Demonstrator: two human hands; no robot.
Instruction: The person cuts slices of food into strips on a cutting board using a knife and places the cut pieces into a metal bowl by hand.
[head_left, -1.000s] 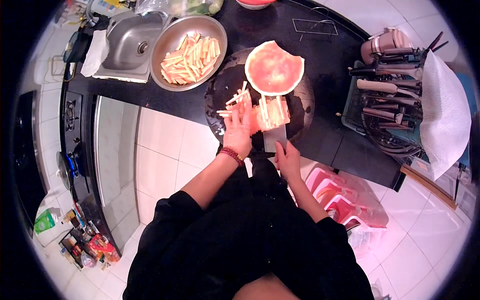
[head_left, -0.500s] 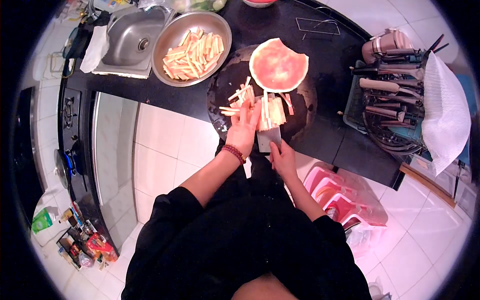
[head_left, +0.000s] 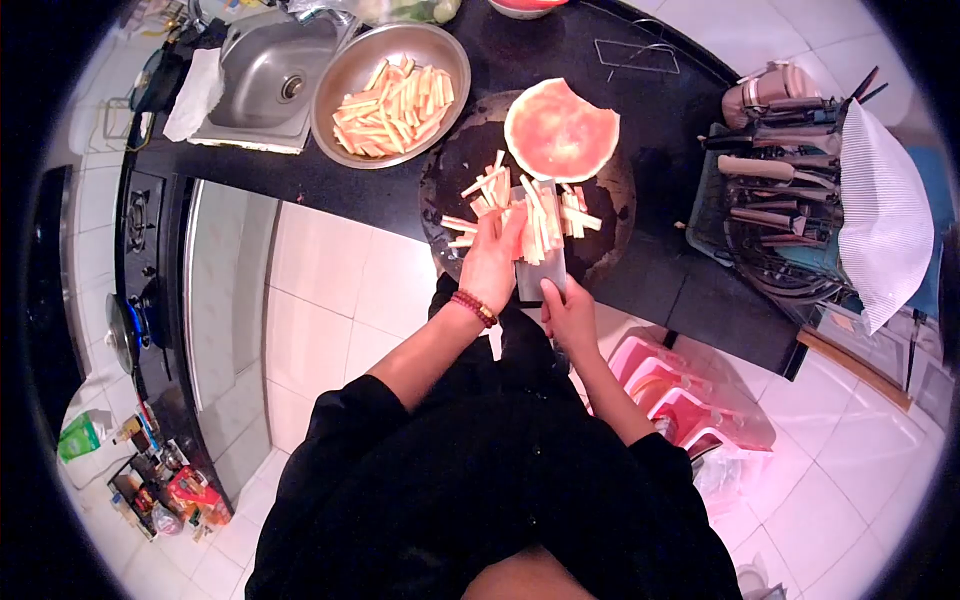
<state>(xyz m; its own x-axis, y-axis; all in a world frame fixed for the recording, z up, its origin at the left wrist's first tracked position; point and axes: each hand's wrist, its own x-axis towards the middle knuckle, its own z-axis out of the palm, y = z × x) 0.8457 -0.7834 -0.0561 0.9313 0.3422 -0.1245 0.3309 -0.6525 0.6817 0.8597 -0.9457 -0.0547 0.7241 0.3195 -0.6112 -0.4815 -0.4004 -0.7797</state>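
My right hand is closed round the handle of a cleaver, whose broad blade lies low over the round dark chopping board. Pale strips of watermelon rind rest across the blade. Beside it, my left hand, with a red bead bracelet on the wrist, has its fingers curled against more strips, partly hiding them. Loose strips lie right of the blade. Behind them sits a large piece of watermelon rind, reddish inside, with a notch in its edge.
A steel bowl of cut strips stands at the back left, next to the sink. On the right are a rack of knives and utensils and a wire stand. Pink bins stand below the counter.
My left hand has drawn back slightly and its fingers have curled in. The strips on the blade have shifted, and more loose strips show to its right.
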